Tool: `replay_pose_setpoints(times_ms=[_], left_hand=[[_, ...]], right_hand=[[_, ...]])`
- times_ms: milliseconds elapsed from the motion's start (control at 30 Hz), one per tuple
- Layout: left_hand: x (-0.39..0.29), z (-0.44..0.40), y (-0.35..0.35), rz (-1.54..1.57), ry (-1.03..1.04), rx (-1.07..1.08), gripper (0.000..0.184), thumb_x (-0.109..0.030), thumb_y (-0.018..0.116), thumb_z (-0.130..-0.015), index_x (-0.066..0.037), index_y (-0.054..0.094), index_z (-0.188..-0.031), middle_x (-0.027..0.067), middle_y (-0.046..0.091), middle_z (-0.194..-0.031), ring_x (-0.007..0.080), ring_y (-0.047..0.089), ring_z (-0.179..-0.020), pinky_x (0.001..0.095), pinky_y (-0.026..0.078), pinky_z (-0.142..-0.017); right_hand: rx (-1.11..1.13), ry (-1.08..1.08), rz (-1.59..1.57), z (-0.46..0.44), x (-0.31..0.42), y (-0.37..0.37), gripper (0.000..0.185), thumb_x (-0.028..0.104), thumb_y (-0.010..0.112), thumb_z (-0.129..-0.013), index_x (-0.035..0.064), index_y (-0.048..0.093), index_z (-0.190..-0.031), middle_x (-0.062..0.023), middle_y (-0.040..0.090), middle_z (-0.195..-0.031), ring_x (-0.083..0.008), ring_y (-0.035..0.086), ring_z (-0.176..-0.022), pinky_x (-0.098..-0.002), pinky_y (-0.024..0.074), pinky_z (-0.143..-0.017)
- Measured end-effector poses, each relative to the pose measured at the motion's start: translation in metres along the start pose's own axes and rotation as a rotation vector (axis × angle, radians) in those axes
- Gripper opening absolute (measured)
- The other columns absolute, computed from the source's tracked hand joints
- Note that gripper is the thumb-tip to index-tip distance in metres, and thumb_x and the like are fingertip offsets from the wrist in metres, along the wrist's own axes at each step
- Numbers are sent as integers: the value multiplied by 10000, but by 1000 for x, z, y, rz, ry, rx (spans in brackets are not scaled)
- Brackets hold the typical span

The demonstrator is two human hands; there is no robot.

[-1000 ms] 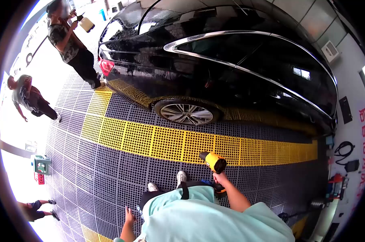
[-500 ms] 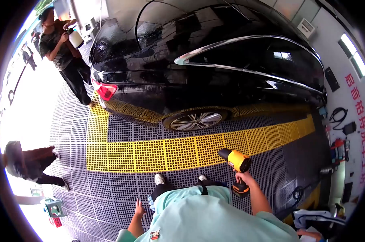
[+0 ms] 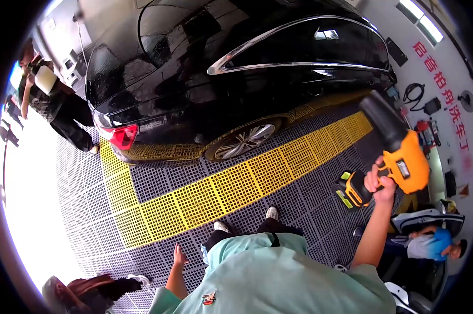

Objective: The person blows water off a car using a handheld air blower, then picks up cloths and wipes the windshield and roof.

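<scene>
My right hand [image 3: 381, 184] grips the handle of a yellow and black cordless blower [image 3: 411, 163], raised at the right. The blower's wide black nozzle slants up and left, and its battery pack hangs below my hand. My left hand [image 3: 180, 255] hangs low beside my body, empty, with its fingers stretched out. In front of me stands a black car [image 3: 166, 102] with water drops on its rear. Its rear wheel [image 3: 247, 142] and red tail light [image 3: 124, 137] face my side. Neither hand touches the car.
Underfoot lies a grey grid floor [image 3: 168, 230] with a yellow strip [image 3: 194, 204] around the car. A person [image 3: 58, 107] holding a white container stands behind the car. Another person [image 3: 90, 293] is at the lower left, and one in blue [image 3: 435, 243] is at the right. Hoses hang on the wall.
My right hand has lifted the blower up and to the right, tilting its nozzle upward. My view has turned, and the person at the left appears lower. My left hand still hangs low.
</scene>
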State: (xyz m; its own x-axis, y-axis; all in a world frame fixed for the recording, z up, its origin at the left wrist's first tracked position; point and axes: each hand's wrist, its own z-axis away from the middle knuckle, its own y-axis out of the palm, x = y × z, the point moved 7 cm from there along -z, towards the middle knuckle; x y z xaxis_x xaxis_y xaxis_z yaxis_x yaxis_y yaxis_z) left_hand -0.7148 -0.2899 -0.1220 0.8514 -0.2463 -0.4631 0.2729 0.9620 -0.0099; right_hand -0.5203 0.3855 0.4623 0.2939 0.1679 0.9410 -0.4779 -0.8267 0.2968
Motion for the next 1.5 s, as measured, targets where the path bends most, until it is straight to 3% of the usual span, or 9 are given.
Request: replay_pose_setpoints(times_ms=[200,533,667,900,967,1000,1233,1300,1500], left_hand=[[-7,-24,18,-103,33,77,537,-459,438,-966,-279,325,-1459,63,440,-494,198,438,-363,389,448,-346],[-50,-47,83,-474,81,162,554,-492,402,-982,-254,268,-1464,109,472,-459,241,454,-307,372,400,-285],[-92,-40,142,-485,82,245,557,-564,500,-915,-247,464,-1372,157,657,-797,295,642,-594,478,542,-513],[-116,-6,258,-616,44,-99,562,-451,605,-856,-201,506,-1349,133,660,-1085,344,644,-974,467,564,-568],[-122,16,314,-706,181,199,515,-379,424,-992,-139,330,-1437,165,613,-662,240,558,-449,343,452,-333],[-128,23,338,-792,264,174,525,-428,390,-994,-133,341,-1426,136,559,-593,220,517,-407,341,454,-342],[-126,49,535,-969,252,232,555,-471,404,-978,-102,367,-1392,113,573,-711,200,554,-489,361,445,-380],[-131,47,594,-1208,380,271,554,-490,373,-987,-141,359,-1417,88,565,-668,181,545,-505,362,446,-410],[-126,28,754,-1166,335,401,577,-537,298,-994,-143,420,-1398,66,536,-645,156,509,-500,334,426,-461]], right_hand=[[149,-465,80,87,116,33,345,173,681,-780,102,430,-1006,-26,489,-522,-141,435,-360,-241,375,-366],[-86,-517,198,190,157,-6,339,140,685,-760,56,470,-1008,-31,501,-514,-138,466,-367,-251,402,-370],[-292,-309,104,222,98,-85,485,190,702,-802,19,414,-1152,-62,470,-590,-171,445,-451,-298,368,-414],[-507,-325,-1,275,75,-237,464,183,681,-822,3,459,-1187,-61,514,-630,-163,501,-501,-295,410,-484],[-582,-371,-45,287,70,-280,456,186,689,-816,2,463,-1167,-61,503,-624,-159,491,-499,-285,403,-482],[-636,-386,-44,292,66,-304,443,182,685,-816,2,464,-1155,-63,492,-614,-156,480,-495,-273,394,-478],[-815,-227,157,320,27,-439,370,267,706,-839,-19,558,-1020,-43,536,-637,-112,479,-509,-232,352,-471],[-816,-70,236,315,21,-465,555,346,735,-823,-21,521,-1180,-62,536,-654,-126,469,-487,-234,358,-464],[-940,103,273,298,-13,-579,243,201,692,-820,3,576,-902,-39,536,-661,-125,496,-513,-237,392,-489]])
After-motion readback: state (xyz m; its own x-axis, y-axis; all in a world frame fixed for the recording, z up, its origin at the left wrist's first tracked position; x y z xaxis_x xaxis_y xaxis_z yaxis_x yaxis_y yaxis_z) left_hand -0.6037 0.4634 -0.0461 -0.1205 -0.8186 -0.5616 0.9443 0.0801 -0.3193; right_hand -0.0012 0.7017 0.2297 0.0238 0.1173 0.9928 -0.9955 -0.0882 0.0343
